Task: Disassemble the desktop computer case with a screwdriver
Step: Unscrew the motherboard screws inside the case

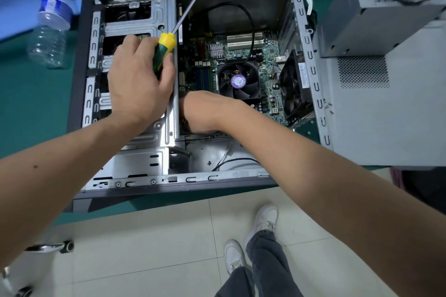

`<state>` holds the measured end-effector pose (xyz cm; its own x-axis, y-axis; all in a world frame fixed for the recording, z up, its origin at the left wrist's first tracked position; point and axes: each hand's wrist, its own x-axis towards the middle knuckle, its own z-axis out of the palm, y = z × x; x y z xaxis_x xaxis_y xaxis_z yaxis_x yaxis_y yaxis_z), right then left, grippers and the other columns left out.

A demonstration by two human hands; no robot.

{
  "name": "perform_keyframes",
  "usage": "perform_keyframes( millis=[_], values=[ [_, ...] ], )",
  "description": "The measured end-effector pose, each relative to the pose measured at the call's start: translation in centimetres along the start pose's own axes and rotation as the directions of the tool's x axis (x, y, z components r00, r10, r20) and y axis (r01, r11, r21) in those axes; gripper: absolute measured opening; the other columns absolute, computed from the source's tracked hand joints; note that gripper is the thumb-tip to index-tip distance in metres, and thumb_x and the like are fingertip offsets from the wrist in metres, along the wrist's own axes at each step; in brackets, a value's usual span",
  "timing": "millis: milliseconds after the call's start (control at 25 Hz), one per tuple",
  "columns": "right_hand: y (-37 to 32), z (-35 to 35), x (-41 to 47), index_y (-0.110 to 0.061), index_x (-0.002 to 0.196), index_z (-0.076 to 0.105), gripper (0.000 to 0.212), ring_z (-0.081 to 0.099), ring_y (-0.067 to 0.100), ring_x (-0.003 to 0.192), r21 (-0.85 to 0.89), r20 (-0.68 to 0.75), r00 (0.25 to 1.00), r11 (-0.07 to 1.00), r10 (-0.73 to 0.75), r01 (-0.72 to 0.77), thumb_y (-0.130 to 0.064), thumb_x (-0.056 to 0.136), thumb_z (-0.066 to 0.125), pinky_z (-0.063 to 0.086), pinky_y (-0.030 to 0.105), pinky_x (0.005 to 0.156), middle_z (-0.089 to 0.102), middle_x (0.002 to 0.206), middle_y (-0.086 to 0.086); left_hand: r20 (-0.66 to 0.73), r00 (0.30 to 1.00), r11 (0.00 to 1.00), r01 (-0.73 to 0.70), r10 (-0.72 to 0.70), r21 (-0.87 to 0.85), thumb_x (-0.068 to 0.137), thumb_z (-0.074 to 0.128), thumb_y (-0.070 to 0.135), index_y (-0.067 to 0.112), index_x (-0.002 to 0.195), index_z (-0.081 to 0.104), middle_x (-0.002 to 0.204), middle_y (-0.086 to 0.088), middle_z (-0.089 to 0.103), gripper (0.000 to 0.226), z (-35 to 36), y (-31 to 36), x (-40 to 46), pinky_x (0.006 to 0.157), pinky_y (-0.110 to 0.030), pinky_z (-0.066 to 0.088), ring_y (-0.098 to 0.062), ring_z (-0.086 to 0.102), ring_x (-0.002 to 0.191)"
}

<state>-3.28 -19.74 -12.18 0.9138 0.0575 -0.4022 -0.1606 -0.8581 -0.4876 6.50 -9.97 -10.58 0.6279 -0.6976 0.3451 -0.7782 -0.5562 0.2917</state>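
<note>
An open grey desktop case [311,60] lies on its side on a green table, showing the motherboard with a black CPU fan [239,79] and the metal drive cage [135,21] at the left. My left hand [140,79] grips a screwdriver [165,48] with a yellow and green handle; its long shaft points up and away, the tip near the case's far rim. My right hand [200,113] reaches down inside the case beside the drive cage's vertical rail. Its fingers are hidden below the wrist.
A clear plastic water bottle [52,26] stands left of the case. A removed grey power supply [386,7] with cables sits at the upper right on the detached side panel [386,123]. Small loose screws [328,106] lie on that panel. A tiled floor and my shoes show below.
</note>
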Motion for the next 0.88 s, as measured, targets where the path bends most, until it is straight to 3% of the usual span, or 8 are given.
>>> perform_keyframes(
  millis=[160, 240, 320, 440, 560, 680, 880],
  values=[
    [-0.1, 0.1, -0.3, -0.009, 0.07, 0.041, 0.02, 0.036, 0.013, 0.054, -0.181, 0.055, 0.997, 0.983, 0.05, -0.039, -0.003, 0.088, 0.048, 0.028, 0.027, 0.046, 0.037, 0.067, -0.001, 0.002, 1.0, 1.0, 0.001, -0.001, -0.005, 0.098, 0.045, 0.035, 0.006, 0.114, 0.06, 0.1, -0.017, 0.052, 0.037, 0.0, 0.1, 0.0, 0.069, -0.031, 0.027, -0.031, 0.048, 0.087],
    [-0.4, 0.3, -0.2, -0.009, 0.08, 0.048, 0.01, 0.039, 0.014, 0.056, -0.247, 0.126, 0.989, 0.968, 0.074, -0.041, -0.007, 0.09, 0.047, 0.034, 0.027, 0.053, 0.04, 0.069, -0.002, 0.003, 1.0, 1.0, 0.004, -0.004, -0.006, 0.098, 0.045, 0.036, 0.006, 0.114, 0.06, 0.101, -0.017, 0.052, 0.037, 0.0, 0.1, 0.0, 0.069, -0.032, 0.028, -0.031, 0.048, 0.087],
    [-0.7, 0.7, 0.0, -0.011, 0.075, 0.048, 0.016, 0.042, 0.016, 0.058, -0.288, 0.187, 0.978, 0.957, 0.089, -0.032, -0.007, 0.091, 0.046, 0.04, 0.029, 0.06, 0.043, 0.071, -0.001, 0.003, 1.0, 1.0, 0.003, -0.003, -0.003, 0.098, 0.045, 0.035, 0.006, 0.114, 0.06, 0.101, -0.017, 0.052, 0.037, 0.0, 0.0, 0.0, 0.069, -0.032, 0.028, -0.032, 0.048, 0.087],
    [-0.9, 1.0, 0.0, -0.013, 0.068, 0.04, 0.025, 0.047, 0.022, 0.069, -0.322, 0.176, 0.98, 0.946, 0.094, -0.033, -0.006, 0.092, 0.045, 0.043, 0.031, 0.065, 0.041, 0.07, -0.001, 0.002, 1.0, 1.0, 0.005, -0.005, -0.001, 0.098, 0.046, 0.035, 0.006, 0.113, 0.06, 0.1, -0.017, 0.052, 0.036, 0.0, -0.1, 0.0, 0.069, -0.032, 0.029, -0.032, 0.048, 0.087],
    [-0.9, 1.3, 0.0, -0.012, 0.081, 0.043, 0.013, 0.05, 0.026, 0.079, -0.336, 0.186, 0.978, 0.941, 0.095, -0.027, -0.006, 0.092, 0.043, 0.045, 0.032, 0.067, 0.04, 0.072, 0.0, 0.008, 1.0, 1.0, 0.003, -0.003, -0.008, 0.097, 0.046, 0.034, 0.006, 0.113, 0.06, 0.098, -0.016, 0.051, 0.035, 0.0, 0.0, 0.0, 0.069, -0.033, 0.029, -0.031, 0.048, 0.086],
    [-0.9, 1.3, 0.1, -0.011, 0.072, 0.04, 0.021, 0.049, 0.027, 0.079, -0.307, 0.153, 0.986, 0.952, 0.062, -0.013, -0.003, 0.091, 0.043, 0.045, 0.032, 0.066, 0.044, 0.078, 0.003, 0.003, 1.0, 1.0, 0.001, -0.001, -0.008, 0.098, 0.047, 0.034, 0.006, 0.113, 0.06, 0.098, -0.016, 0.051, 0.035, 0.0, 0.0, 0.1, 0.069, -0.033, 0.03, -0.031, 0.048, 0.085],
    [-0.8, 0.9, -0.5, -0.014, 0.081, 0.041, 0.013, 0.047, 0.025, 0.074, -0.281, 0.133, 0.99, 0.96, 0.04, -0.001, -0.006, 0.091, 0.045, 0.039, 0.032, 0.063, 0.044, 0.082, 0.004, 0.011, 1.0, 1.0, 0.001, -0.001, -0.004, 0.098, 0.047, 0.034, 0.006, 0.112, 0.06, 0.097, -0.016, 0.051, 0.034, 0.1, 0.0, 0.1, 0.069, -0.035, 0.032, -0.031, 0.048, 0.084]
  ],
)
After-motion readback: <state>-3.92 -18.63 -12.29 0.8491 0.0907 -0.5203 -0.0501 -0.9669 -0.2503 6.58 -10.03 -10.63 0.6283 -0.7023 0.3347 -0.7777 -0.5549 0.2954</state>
